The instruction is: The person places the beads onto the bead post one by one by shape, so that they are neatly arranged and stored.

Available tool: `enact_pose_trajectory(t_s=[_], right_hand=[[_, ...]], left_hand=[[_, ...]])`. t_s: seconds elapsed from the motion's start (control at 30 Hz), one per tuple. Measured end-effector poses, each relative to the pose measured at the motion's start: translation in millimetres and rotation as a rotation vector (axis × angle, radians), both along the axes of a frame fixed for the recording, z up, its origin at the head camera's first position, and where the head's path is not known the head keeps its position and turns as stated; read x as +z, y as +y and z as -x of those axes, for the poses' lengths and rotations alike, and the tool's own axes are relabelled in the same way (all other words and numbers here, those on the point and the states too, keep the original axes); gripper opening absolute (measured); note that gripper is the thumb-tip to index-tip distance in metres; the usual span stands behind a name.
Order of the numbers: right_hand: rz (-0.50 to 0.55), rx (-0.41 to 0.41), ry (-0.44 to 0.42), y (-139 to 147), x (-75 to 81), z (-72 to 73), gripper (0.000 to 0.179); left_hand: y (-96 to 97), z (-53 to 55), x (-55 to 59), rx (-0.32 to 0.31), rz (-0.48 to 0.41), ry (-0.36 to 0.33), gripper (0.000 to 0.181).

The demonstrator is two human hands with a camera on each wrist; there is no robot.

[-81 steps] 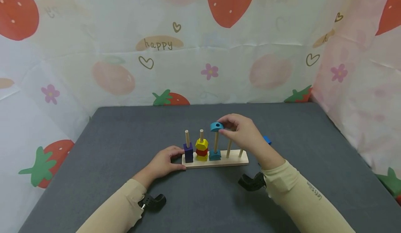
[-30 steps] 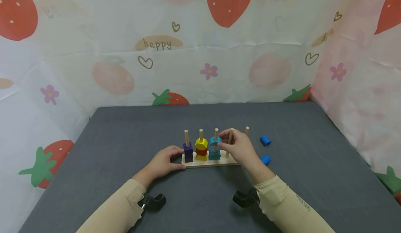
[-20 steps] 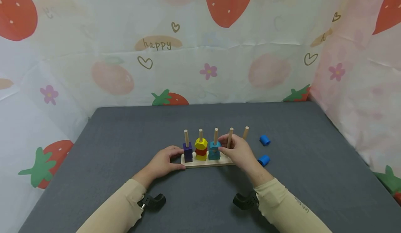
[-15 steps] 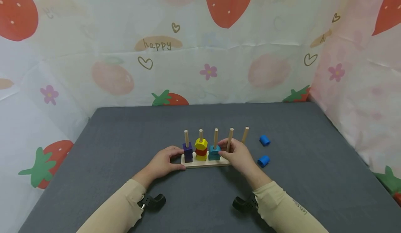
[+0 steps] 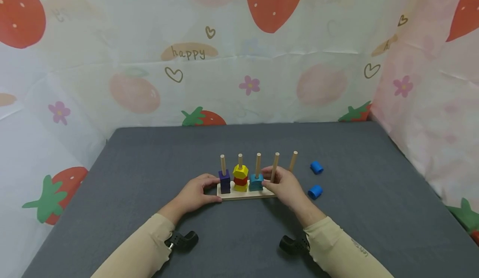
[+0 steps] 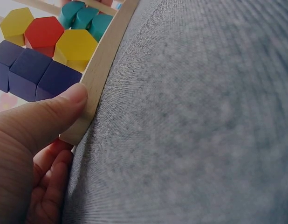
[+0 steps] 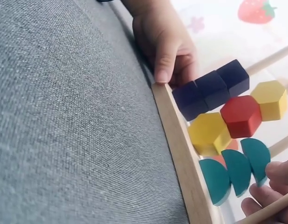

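Note:
In the head view a wooden peg board [image 5: 243, 196] carries upright pegs. My left hand [image 5: 194, 191] grips its left end; in the left wrist view the thumb [image 6: 72, 99] presses on the edge. Three dark purple square blocks [image 7: 211, 89] fill the leftmost peg. Beside them stand yellow, red and yellow hexagonal blocks [image 5: 240, 179]. Three teal half-round blocks [image 7: 228, 175] are stacked on the third peg. My right hand [image 5: 286, 186] pinches the top teal half-round block [image 7: 257, 158], thumb in front; its other fingers are partly hidden behind the fourth peg [image 5: 275, 166].
Two blue cylinder blocks [image 5: 316, 167] lie on the grey cloth-covered table [image 5: 168, 153] to the right of the board. The fourth and fifth pegs [image 5: 293, 161] bear no visible blocks. A printed curtain [image 5: 239, 62] stands behind the table.
My right hand has come down along the third peg, carrying the top teal half-round block from the peg's tip onto the stack. My left hand has stayed at the board's end.

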State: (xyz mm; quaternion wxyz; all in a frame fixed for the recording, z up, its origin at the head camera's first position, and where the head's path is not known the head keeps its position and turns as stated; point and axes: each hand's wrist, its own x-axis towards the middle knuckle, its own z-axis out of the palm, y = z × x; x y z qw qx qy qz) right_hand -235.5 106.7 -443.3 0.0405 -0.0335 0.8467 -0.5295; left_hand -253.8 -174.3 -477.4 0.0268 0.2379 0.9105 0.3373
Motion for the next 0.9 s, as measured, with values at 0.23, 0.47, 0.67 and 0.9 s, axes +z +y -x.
enact_pose_trajectory(t_s=[0.23,0.47,0.67,0.9], right_hand=[[0.011,0.015,0.043,8,9.2,-8.2,0.043],[0.031,-0.022,0.088,20,17.1,-19.2,0.039],[0.033,-0.011,0.160,38,19.9,-25.0,0.032],[-0.030,0.013,0.234,69,23.7,-26.8,0.021]], left_hand=[[-0.1,1.1,-2.1,0.013,-0.003,-0.007,0.058],[0.0,0.5,-1.1,0.006,-0.006,-0.004,0.058],[0.1,0.1,-0.3,0.000,-0.003,0.004,0.058],[0.6,-0.1,-0.7,0.007,-0.001,0.000,0.059]])
